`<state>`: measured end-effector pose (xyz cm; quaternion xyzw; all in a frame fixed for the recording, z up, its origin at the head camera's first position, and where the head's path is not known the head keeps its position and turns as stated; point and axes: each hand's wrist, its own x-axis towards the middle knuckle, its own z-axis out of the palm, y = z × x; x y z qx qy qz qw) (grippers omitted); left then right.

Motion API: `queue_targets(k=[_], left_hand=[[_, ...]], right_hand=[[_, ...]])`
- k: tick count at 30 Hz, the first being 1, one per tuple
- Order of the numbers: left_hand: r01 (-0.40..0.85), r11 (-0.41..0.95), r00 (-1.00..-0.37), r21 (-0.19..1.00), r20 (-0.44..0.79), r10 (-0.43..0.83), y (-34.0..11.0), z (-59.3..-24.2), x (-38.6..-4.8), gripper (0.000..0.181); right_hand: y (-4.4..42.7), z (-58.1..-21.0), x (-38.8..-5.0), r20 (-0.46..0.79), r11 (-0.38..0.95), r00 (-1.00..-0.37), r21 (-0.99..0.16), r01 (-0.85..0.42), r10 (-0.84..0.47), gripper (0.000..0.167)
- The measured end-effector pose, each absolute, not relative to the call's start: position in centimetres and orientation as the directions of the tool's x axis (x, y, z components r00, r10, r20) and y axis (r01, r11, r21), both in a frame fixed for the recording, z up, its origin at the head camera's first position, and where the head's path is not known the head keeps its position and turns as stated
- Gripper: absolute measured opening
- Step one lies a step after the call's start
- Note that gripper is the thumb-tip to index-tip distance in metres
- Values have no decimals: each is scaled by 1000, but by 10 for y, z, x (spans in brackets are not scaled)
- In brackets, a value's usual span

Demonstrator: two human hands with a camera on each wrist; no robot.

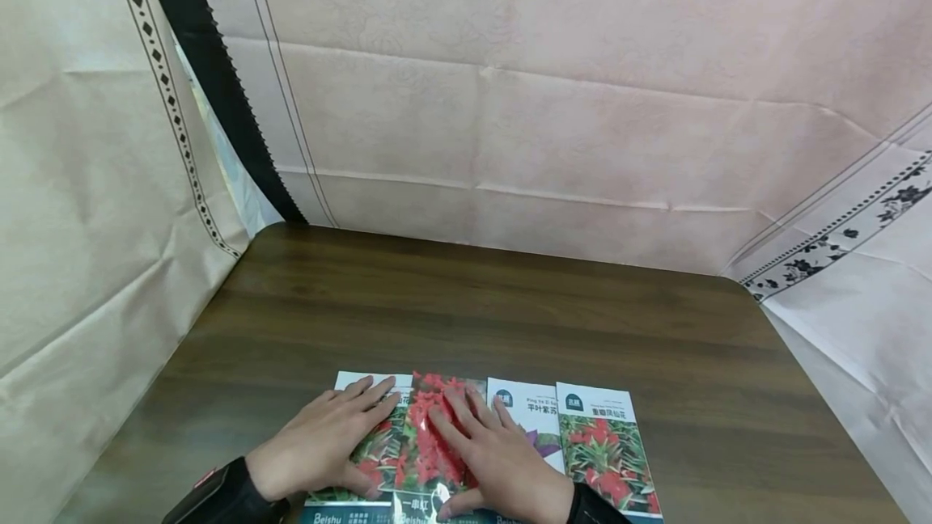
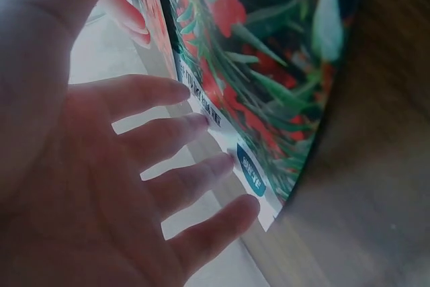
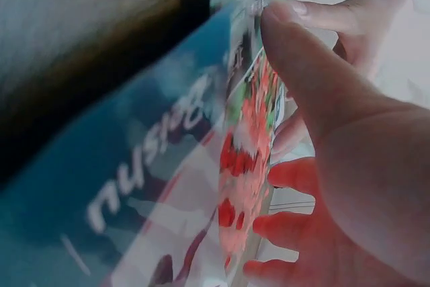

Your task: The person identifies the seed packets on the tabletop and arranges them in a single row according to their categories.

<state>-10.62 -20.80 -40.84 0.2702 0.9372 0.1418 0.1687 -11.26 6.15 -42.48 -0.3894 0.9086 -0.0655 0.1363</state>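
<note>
Several flat seed packets printed with plants lie side by side at the table's front. My left hand, fingers extended, rests on the leftmost packet, which has red flowers, green leaves and a white top. The second packet, covered in red blooms, is under the spread fingers of my right hand. That hand also covers much of the third packet, white with purple leaves. At the right end, a packet with red flowers is untouched. In the left wrist view, straight fingertips meet the packet's white edge.
The packets lie on a dark brown wooden table with rounded far corners. Pale creased cloth hangs behind it and at both sides. A black strip shows at a gap in the cloth on the left. Both wrists wear black bands.
</note>
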Motion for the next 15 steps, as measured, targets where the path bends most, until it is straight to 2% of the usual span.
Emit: queue_targets(k=[15], left_hand=[[397, 825, -810, 402, -269, 521, -214, -412, -112, 102]], right_hand=[[61, -427, -114, -244, 687, -643, -216, -694, -726, 96]])
